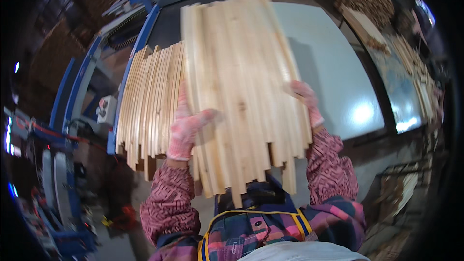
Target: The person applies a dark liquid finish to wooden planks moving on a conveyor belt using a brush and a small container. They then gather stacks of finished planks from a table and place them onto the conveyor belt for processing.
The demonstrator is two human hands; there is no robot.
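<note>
Between my two gloved hands is a wide bundle of pale wooden strips [237,67], pressed side by side with uneven ends. My left hand [186,128], in a pink and white glove, grips the bundle's left edge with the thumb over its top face. On the right edge, my right hand [308,100] in a matching glove holds it, its other fingers partly hidden behind the wood. Just left of the bundle, more wooden strips [150,101] lie in a row on the machine's bed, their ends staggered toward me.
A smooth pale table top [333,72] stretches to the right. Blue machine rails [137,50] run along the left, with a small control box [105,110] beside them. Further right, a side table [403,92] carries loose strips. Stacked wood [369,0] stands at the back.
</note>
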